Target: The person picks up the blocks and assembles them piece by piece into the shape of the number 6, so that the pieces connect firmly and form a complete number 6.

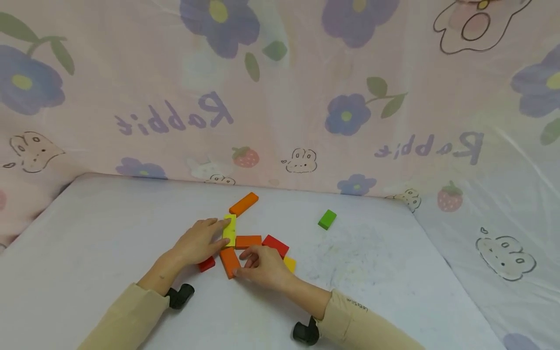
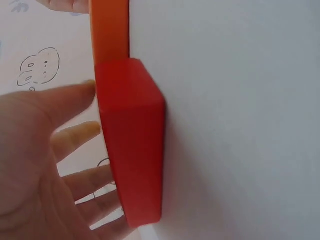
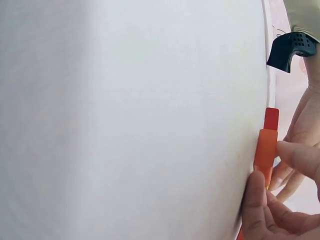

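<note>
In the head view, my left hand (image 1: 199, 240) touches an upright-lying yellow block (image 1: 230, 232) with thumb and index fingertips, fingers loosely extended. A red block (image 1: 207, 264) lies partly beneath that hand; large in the left wrist view, the same red block (image 2: 132, 145) meets an orange one (image 2: 111, 32). My right hand (image 1: 269, 267) has its thumb tip against the lower end of a slanted orange block (image 1: 229, 262), its other fingers bent beside it. Another orange block (image 1: 248, 241) lies crosswise, abutting the yellow one. In the right wrist view, the right thumb (image 3: 255, 192) is at the orange block (image 3: 266, 147).
A third orange block (image 1: 243, 204) angles off the yellow block's top. Right of the crosswise block are a red block (image 1: 276, 244) and a yellow-orange one (image 1: 289, 264), partly behind my right hand. A green block (image 1: 327, 219) lies apart on the white table (image 1: 372, 277). Printed cloth (image 1: 280, 121) stands behind.
</note>
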The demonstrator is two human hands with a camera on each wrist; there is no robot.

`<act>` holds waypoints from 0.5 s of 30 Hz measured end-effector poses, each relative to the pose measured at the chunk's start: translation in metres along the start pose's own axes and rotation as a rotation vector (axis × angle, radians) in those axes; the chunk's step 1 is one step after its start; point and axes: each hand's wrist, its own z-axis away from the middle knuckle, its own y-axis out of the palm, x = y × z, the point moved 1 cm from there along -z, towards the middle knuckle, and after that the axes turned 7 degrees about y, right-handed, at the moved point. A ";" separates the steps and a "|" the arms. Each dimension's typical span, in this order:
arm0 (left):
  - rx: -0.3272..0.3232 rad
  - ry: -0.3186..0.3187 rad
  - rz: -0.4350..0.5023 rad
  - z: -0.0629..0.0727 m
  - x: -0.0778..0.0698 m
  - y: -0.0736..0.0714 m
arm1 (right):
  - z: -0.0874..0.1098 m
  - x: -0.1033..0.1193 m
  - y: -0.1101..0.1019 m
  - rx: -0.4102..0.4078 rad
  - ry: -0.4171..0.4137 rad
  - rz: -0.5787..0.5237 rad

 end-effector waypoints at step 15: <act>0.074 -0.005 0.067 0.013 0.007 -0.008 | -0.002 0.006 -0.007 -0.061 -0.010 -0.057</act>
